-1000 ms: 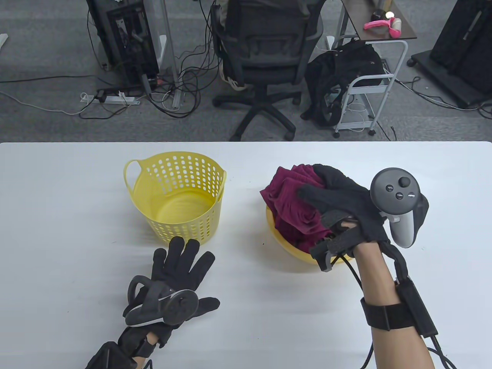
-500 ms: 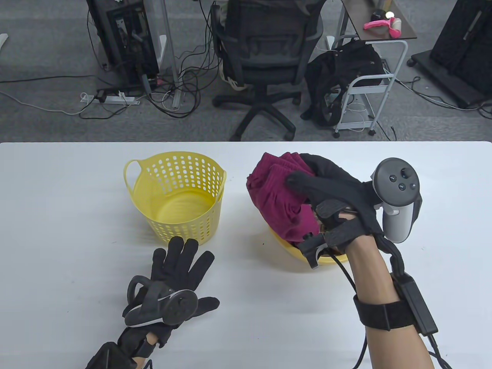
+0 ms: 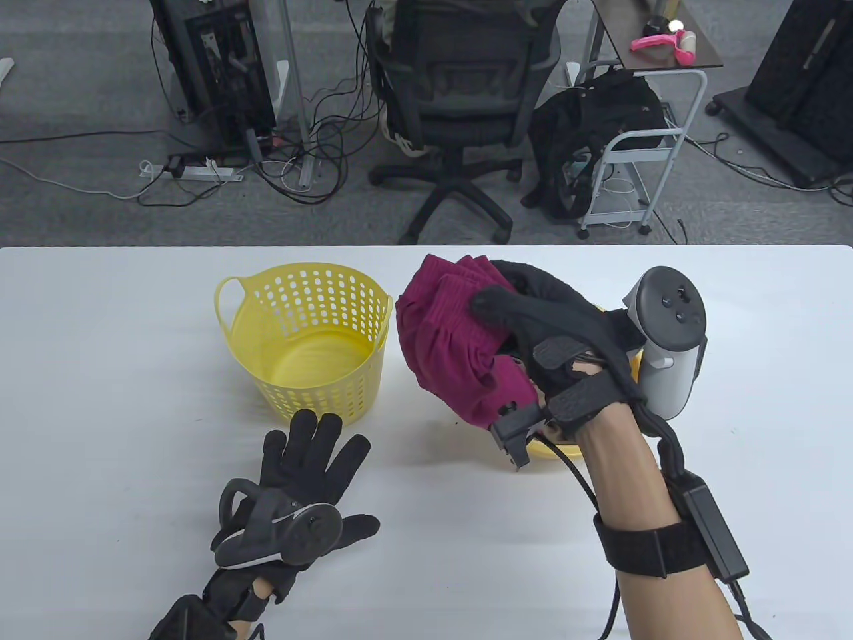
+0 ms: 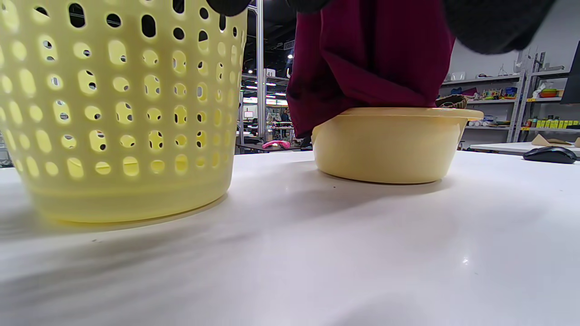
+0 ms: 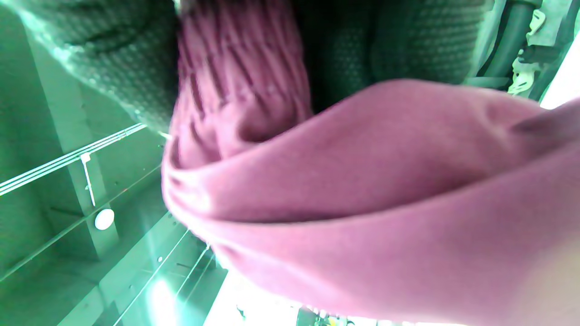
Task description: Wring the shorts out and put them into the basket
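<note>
Smooth white counter fills the foreground. Nearest, the left hand lies flat on it, fingers spread, holding nothing. Beyond, the right hand grips bunched, soft maroon shorts above a round yellow bowl. Beside them stands the perforated yellow plastic basket.

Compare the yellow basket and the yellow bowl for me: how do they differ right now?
The basket is tall with perforated walls and a loop handle; the bowl is low and solid-walled. The basket holds nothing, while the maroon shorts, gripped by the right hand, hang over the bowl. Both are yellow plastic, standing upright on the table.
</note>
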The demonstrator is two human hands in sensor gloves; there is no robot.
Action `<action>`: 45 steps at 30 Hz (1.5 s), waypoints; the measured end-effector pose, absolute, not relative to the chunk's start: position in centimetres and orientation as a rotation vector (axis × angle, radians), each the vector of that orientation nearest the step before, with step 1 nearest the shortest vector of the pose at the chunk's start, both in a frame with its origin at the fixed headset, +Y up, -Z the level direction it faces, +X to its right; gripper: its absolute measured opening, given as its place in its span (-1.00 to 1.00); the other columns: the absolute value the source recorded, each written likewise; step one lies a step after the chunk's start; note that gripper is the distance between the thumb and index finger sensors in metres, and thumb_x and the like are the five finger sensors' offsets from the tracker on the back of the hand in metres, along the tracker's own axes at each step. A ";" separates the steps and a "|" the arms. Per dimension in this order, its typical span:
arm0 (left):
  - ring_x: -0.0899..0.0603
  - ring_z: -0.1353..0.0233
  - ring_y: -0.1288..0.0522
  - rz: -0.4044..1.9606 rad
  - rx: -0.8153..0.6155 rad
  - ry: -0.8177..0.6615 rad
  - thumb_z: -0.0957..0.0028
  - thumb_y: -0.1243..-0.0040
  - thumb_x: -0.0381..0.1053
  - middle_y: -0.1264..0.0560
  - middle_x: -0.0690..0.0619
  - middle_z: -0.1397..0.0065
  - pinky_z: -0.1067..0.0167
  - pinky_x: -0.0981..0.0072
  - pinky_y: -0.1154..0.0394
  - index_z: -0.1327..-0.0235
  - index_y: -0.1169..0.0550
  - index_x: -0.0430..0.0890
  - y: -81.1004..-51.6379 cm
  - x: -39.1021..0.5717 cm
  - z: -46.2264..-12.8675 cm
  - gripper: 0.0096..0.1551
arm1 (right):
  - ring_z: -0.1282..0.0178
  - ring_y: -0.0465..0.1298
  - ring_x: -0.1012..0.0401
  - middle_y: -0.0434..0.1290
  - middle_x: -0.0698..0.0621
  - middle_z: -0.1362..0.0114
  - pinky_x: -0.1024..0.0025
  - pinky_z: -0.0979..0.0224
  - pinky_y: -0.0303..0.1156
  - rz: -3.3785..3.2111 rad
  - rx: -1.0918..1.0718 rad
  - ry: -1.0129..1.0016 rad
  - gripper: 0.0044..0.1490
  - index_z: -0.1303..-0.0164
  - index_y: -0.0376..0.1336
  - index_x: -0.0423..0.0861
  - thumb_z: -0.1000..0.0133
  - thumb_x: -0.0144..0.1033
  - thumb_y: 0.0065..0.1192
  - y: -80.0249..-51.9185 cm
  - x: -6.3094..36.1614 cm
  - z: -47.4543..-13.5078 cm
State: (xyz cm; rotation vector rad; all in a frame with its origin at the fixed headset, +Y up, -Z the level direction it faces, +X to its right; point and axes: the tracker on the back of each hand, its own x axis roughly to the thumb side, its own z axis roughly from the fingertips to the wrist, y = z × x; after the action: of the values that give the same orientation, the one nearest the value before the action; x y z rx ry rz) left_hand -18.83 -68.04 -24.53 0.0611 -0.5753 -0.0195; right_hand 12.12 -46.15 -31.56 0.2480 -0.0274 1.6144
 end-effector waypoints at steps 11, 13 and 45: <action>-0.72 -0.67 0.11 -0.018 0.066 -0.570 0.01 -0.11 0.56 0.08 -0.47 -0.78 -0.31 -0.72 0.04 -0.74 0.00 -0.08 -68.0 -18.9 -24.5 0.24 | -0.08 0.60 -0.08 0.53 -0.18 -0.20 0.18 -0.14 0.59 1.545 0.269 0.017 -0.14 -0.36 0.27 -0.33 -0.17 0.10 0.44 -45.1 10.6 -31.0; -0.72 -0.67 0.11 -0.016 0.069 -0.570 0.00 -0.11 0.56 0.08 -0.48 -0.78 -0.31 -0.72 0.04 -0.74 0.00 -0.08 -67.9 -18.9 -24.5 0.24 | -0.08 0.60 -0.08 0.53 -0.18 -0.20 0.18 -0.14 0.59 1.532 0.273 0.024 -0.14 -0.36 0.27 -0.33 -0.17 0.10 0.44 -44.8 10.2 -30.8; -0.74 -0.65 0.03 0.057 0.024 -0.618 0.03 -0.11 0.54 0.01 -0.57 -0.73 -0.31 -0.69 -0.03 -0.70 0.01 -0.30 -68.7 -17.8 -24.4 0.35 | -0.08 0.60 -0.07 0.53 -0.17 -0.20 0.19 -0.14 0.59 1.531 0.248 0.006 -0.14 -0.36 0.27 -0.33 -0.18 0.11 0.44 -44.4 11.3 -30.9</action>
State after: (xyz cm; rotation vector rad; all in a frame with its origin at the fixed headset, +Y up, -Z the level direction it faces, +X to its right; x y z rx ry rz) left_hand -17.81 -68.73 -24.36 0.0243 -0.6176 0.0570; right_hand 11.33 -44.42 -30.87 0.2480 0.0065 1.5312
